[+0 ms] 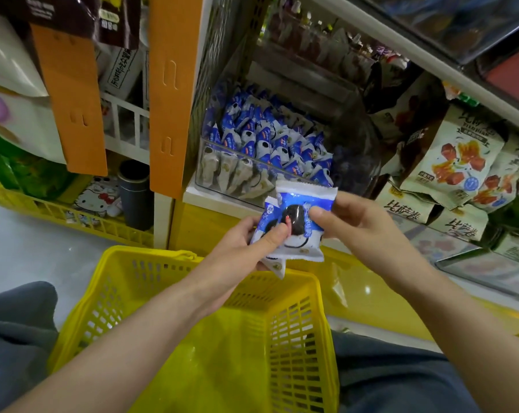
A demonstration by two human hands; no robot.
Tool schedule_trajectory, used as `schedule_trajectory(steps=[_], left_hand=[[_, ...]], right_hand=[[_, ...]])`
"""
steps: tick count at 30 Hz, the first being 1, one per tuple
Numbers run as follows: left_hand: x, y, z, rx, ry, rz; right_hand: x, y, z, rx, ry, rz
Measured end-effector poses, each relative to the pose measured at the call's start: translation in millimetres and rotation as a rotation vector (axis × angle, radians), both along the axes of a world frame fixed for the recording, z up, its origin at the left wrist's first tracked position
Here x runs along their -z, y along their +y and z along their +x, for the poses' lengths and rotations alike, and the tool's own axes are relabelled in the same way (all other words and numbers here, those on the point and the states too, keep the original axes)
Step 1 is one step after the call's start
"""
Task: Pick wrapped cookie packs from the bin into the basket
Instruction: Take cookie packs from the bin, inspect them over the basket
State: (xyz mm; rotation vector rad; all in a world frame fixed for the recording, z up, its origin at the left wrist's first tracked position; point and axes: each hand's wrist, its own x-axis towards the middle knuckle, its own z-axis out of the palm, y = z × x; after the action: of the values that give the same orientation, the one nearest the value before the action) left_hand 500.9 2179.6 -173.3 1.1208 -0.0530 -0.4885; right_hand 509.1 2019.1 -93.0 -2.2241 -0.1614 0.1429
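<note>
Left hand (246, 248), right hand (356, 223) pinch cookie packs (301, 244); above basket (133, 259)

Head view, wide-angle. Even, cool light from above is filling the aisle. Small bright spots are glinting on the pale floor (70, 248), on the glossy yellow shelf base (367, 290) and on the bottom of the basket (189, 350). The clear wall of the bin (222, 174) is catching a faint sheen. Lens distortion is bending the white shelf rail (401, 46) and the orange uprights (168, 93) toward the edges. The upper corners are blurring and darkening, while the cookie packs (303, 201) at centre are showing sharp.
</note>
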Motion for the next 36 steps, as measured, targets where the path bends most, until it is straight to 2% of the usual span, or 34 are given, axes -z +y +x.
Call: schedule_trajectory(steps=[4, 6, 8, 14, 19, 22, 27, 34, 36], left_hand=[[2, 2, 4, -0.104, 0.011, 0.007], [3, 2, 5, -0.123, 0.009, 0.037], [4, 2, 5, -0.130, 0.000, 0.052], [6, 2, 8, -0.132, -0.010, 0.050], [5, 2, 9, -0.127, -0.017, 0.041], [4, 2, 9, -0.130, -0.016, 0.044], [4, 3, 9, -0.132, -0.014, 0.052], [5, 0, 7, -0.153, 0.018, 0.059], [7, 1, 6, -0.165, 0.046, 0.079]], right_hand=[[-20, -6, 26, 0.180, -0.178, 0.065], [-26, -12, 48, 0.285, -0.313, -0.022], [-27, -14, 70, 0.344, -0.370, -0.214], [-10, -9, 108, 0.331, -0.141, -0.742], [-5, -3, 117, 0.252, 0.050, -0.905], [-1, -2, 120, 0.186, 0.132, -0.892], [5, -4, 127, 0.229, 0.137, -0.560], [8, -5, 127, 0.187, 0.088, -0.637], [9, -2, 116, 0.232, -0.050, -0.625]])
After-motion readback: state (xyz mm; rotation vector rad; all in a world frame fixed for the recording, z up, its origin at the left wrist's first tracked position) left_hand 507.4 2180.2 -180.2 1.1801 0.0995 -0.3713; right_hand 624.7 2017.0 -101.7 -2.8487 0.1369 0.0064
